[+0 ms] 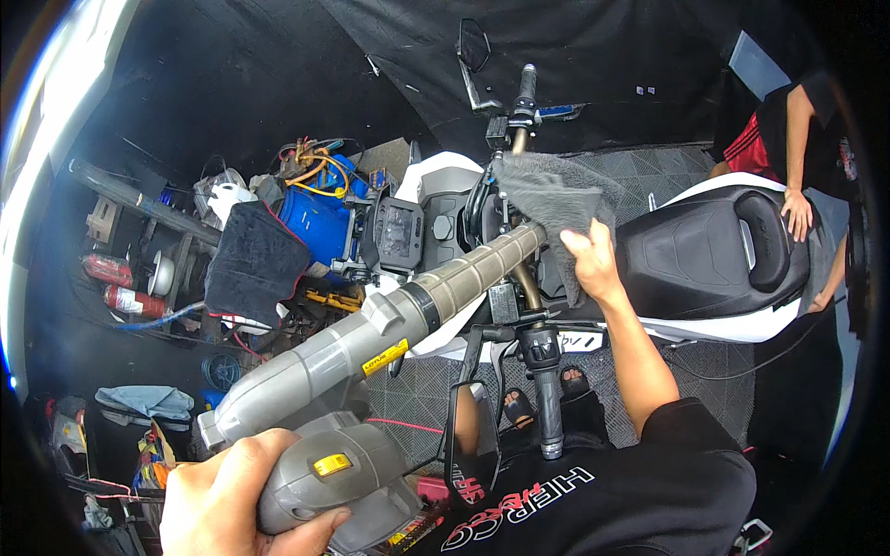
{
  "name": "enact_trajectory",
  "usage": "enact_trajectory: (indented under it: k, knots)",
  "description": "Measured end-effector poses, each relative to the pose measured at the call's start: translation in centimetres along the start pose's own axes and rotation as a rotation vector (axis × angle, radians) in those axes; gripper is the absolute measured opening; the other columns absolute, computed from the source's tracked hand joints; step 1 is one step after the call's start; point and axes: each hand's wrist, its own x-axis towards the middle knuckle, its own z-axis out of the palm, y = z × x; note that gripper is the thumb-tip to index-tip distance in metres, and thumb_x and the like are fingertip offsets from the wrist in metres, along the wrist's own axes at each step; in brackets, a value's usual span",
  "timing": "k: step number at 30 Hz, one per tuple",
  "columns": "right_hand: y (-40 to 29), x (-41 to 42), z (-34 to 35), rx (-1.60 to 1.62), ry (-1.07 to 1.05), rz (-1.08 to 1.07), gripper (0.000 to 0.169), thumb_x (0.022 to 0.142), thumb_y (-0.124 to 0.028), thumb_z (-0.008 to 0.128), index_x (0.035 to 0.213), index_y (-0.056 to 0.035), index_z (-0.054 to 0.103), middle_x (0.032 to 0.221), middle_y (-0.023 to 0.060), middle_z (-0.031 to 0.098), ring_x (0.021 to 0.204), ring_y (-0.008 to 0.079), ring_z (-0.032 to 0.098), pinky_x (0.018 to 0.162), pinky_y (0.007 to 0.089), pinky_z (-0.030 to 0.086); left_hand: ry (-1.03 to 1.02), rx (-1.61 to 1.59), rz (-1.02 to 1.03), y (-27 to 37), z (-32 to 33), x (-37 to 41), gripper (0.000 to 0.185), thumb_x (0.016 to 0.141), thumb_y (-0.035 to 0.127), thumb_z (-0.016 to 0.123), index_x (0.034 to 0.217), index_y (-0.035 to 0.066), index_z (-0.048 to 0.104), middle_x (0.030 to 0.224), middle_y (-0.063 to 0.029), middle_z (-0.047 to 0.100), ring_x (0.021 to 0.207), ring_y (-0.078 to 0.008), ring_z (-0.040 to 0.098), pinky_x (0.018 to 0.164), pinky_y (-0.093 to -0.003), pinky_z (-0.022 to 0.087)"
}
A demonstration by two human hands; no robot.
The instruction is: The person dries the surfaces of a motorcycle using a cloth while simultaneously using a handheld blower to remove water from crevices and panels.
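My left hand (229, 493), at the lower left, grips the grey housing of a Lotus handheld blower (445, 285). The blower's ribbed tube slants up over the handlebar of a white and black scooter, its tip close to the cloth. My right hand (594, 264) holds a grey microfiber cloth (556, 191), which is blurred and hangs over the handlebar's middle. The dashboard display (398, 233) lies left of the cloth. A black rubber grip (549, 410) and a mirror (474, 445) are near my body; the far grip (528, 83) and far mirror (474, 45) are at the top.
At the right, another person's hand (797, 214) rests by the rear of the black seat (685, 243). A black towel with red edging (256, 260), a blue container (316, 222) and fire extinguishers (132, 299) are at left. A black curtain (626, 48) hangs behind. Grey mats (410, 396) cover the floor.
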Motion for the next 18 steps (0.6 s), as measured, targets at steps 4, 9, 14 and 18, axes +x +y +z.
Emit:
enact_trajectory:
  k: [4, 9, 14, 18]
  knots:
    - [0.3, -0.4, -2.0, 0.764, 0.174, 0.433, 0.029, 0.093, -0.023, 0.049, 0.102, 0.0013, 0.063, 0.094, 0.0119, 0.065, 0.082, 0.0206, 0.064, 0.075, 0.0314, 0.05, -0.041, -0.044, -0.046, -0.7, 0.0, -0.2, 0.058, 0.071, 0.017, 0.08, 0.12, -0.003, 0.056, 0.1, -0.023, 0.064, 0.089, -0.0373, 0.065, 0.078, -0.0383, 0.05]
    - [1.4, 0.3, -3.7, 0.215, 0.114, -0.082, 0.037, 0.092, -0.022, 0.049, 0.115, 0.0044, 0.058, 0.107, 0.0125, 0.064, 0.095, 0.0195, 0.062, 0.086, 0.0331, 0.048, 0.068, -0.008, 0.018, -1.2, 0.3, 0.0, 0.058, 0.071, 0.018, 0.081, 0.119, -0.003, 0.056, 0.095, -0.0221, 0.065, 0.084, -0.0362, 0.064, 0.076, -0.0381, 0.05]
    - [-4.1, 3.2, 0.7, -0.206, -0.167, -0.354, 0.029, 0.088, -0.01, 0.054, 0.112, 0.0065, 0.057, 0.106, 0.0124, 0.064, 0.099, 0.0197, 0.06, 0.092, 0.0336, 0.045, 0.161, 0.074, -0.057, -1.2, 1.7, 1.0, 0.056, 0.062, 0.026, 0.081, 0.105, -0.003, 0.06, 0.086, -0.0128, 0.063, 0.074, -0.0258, 0.051, 0.074, -0.0334, 0.04]
    - [-2.4, 0.9, -1.7, 0.294, -0.094, 0.269, 0.033, 0.088, -0.02, 0.056, 0.113, 0.0002, 0.062, 0.106, 0.0154, 0.067, 0.099, 0.0246, 0.063, 0.09, 0.0375, 0.048, 0.136, -0.154, -0.046, -2.9, 2.1, 1.1, 0.054, 0.063, 0.024, 0.08, 0.104, -0.005, 0.059, 0.082, -0.0162, 0.066, 0.07, -0.0264, 0.066, 0.067, -0.0304, 0.049]
